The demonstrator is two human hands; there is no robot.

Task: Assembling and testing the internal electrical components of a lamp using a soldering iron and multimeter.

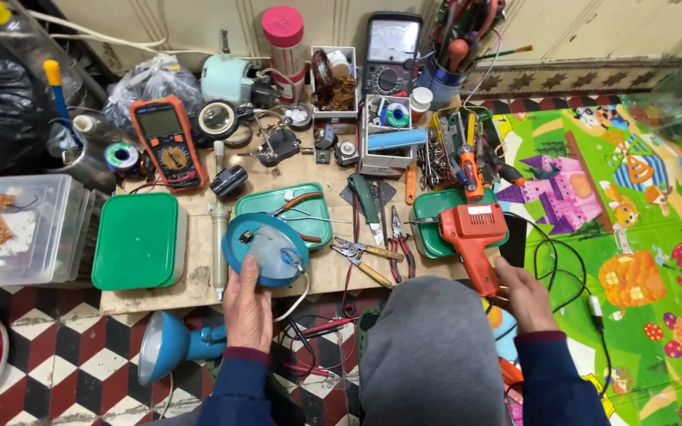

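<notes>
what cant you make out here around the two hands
- Blue disc, head view: the left hand covers its lower edge; its small parts are too tiny to identify.
- Orange gun tool: the right hand hides the grip's end.
- Blue lamp: its base is behind the left sleeve.

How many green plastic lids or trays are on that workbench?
3: a closed green box at left, a green tray behind the left hand, another under the orange soldering gun. Clutter may hide more.

Orange multimeter point(167, 140) grey screen, back left; grey analog meter point(389, 54) white dial, back centre
</notes>
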